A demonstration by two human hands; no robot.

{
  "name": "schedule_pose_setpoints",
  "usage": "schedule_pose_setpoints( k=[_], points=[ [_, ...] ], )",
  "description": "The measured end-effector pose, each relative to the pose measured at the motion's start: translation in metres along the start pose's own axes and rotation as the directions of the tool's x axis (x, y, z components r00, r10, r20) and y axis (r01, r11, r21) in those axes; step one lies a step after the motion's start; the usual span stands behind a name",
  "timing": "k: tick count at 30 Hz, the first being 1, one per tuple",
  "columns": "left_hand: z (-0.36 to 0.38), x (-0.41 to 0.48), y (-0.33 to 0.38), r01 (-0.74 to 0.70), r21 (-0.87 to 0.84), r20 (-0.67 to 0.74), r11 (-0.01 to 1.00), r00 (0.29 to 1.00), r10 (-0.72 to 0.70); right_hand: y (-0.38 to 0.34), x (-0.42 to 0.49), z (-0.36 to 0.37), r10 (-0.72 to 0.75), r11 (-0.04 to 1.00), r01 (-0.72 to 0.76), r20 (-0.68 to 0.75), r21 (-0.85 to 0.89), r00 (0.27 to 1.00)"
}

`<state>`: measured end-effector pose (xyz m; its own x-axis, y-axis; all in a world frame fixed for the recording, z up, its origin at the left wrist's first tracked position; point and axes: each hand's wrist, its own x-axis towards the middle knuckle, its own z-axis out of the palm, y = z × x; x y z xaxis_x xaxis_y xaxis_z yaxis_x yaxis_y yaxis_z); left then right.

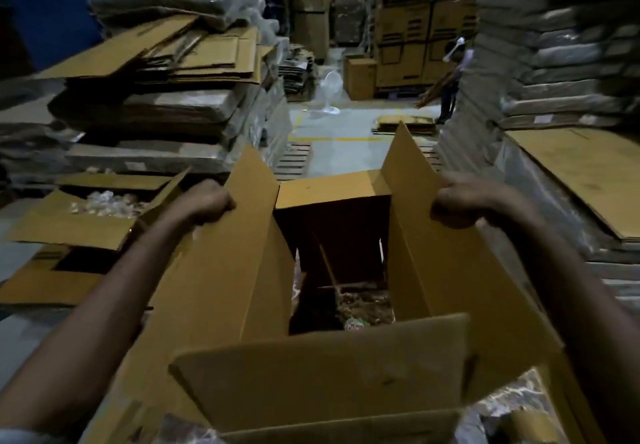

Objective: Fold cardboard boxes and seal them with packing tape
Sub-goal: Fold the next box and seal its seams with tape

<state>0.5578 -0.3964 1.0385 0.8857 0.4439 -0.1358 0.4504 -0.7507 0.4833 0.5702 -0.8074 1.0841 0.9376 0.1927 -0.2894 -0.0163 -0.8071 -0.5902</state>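
A brown cardboard box (322, 367) stands open in front of me, its flaps up and its bottom open so the floor shows through. My left hand (207, 201) grips the left side flap (242, 236) near its upper edge. My right hand (460, 201) grips the right side flap (415, 208) the same way. The near flap (322, 367) tilts towards me and the far flap (332, 187) leans outward. No tape or tape dispenser is in view.
An open box with clear packets (104, 201) sits at the left. Stacks of flat cardboard (166, 59) rise at left and wrapped bundles (554, 63) at right. An aisle ahead holds a white fan (329, 90), a pallet (294, 159) and a person (450, 80).
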Motion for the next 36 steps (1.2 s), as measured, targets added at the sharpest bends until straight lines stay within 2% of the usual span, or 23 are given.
schedule_pose_setpoints(
  k=[4, 9, 11, 14, 17, 19, 21, 23, 26, 29, 33, 36],
  points=[
    [0.057, 0.005, -0.020, -0.054, 0.180, -0.056, 0.982, 0.996, 0.065, 0.015, 0.020, 0.024, -0.006, 1.000, 0.007, -0.110, 0.001, 0.994],
    [0.085, 0.001, -0.036, -0.013, -0.036, -0.094, 0.999, 0.996, 0.009, 0.025, 0.023, 0.036, -0.036, 0.988, 0.002, -0.219, -0.155, 0.975],
    [0.084, 0.005, -0.040, -0.021, -0.049, -0.090, 0.999, 0.996, 0.017, 0.028, 0.024, 0.032, -0.043, 0.983, -0.003, -0.243, -0.184, 0.969],
    [0.084, 0.016, -0.039, -0.038, 0.065, -0.118, 0.997, 0.992, 0.045, 0.026, 0.023, 0.030, -0.052, 0.996, 0.036, -0.195, -0.080, 0.979],
    [0.083, 0.016, -0.038, -0.047, 0.223, -0.168, 0.974, 0.982, 0.085, 0.015, 0.026, 0.045, -0.014, 0.994, 0.025, -0.104, 0.106, 0.994],
    [0.072, 0.012, -0.039, -0.063, 0.288, -0.191, 0.955, 0.974, 0.122, 0.009, 0.033, 0.061, -0.005, 0.985, 0.022, -0.097, 0.174, 0.995],
    [0.055, 0.018, -0.044, -0.070, 0.306, -0.201, 0.950, 0.970, 0.136, 0.008, 0.041, 0.077, -0.006, 0.991, 0.023, -0.132, 0.130, 0.991],
    [0.037, 0.030, -0.051, -0.091, 0.328, -0.203, 0.940, 0.965, 0.164, 0.010, 0.046, 0.091, 0.011, 1.000, -0.009, -0.172, 0.013, 0.985],
    [0.028, 0.044, -0.058, -0.112, 0.319, -0.210, 0.941, 0.960, 0.185, 0.022, 0.050, 0.109, 0.072, 0.992, -0.088, -0.177, -0.087, 0.982],
    [0.051, 0.052, -0.065, -0.142, 0.280, -0.191, 0.949, 0.961, 0.200, 0.037, 0.051, 0.135, 0.107, 0.974, -0.141, -0.186, -0.179, 0.977],
    [0.088, 0.057, -0.091, -0.128, 0.220, -0.178, 0.967, 0.969, 0.169, 0.049, 0.052, 0.159, 0.142, 0.984, -0.162, -0.217, -0.079, 0.966],
    [0.092, 0.066, -0.104, -0.083, 0.113, -0.200, 0.990, 0.974, 0.105, 0.056, 0.053, 0.161, 0.143, 0.984, -0.164, -0.243, -0.065, 0.959]
  ],
)
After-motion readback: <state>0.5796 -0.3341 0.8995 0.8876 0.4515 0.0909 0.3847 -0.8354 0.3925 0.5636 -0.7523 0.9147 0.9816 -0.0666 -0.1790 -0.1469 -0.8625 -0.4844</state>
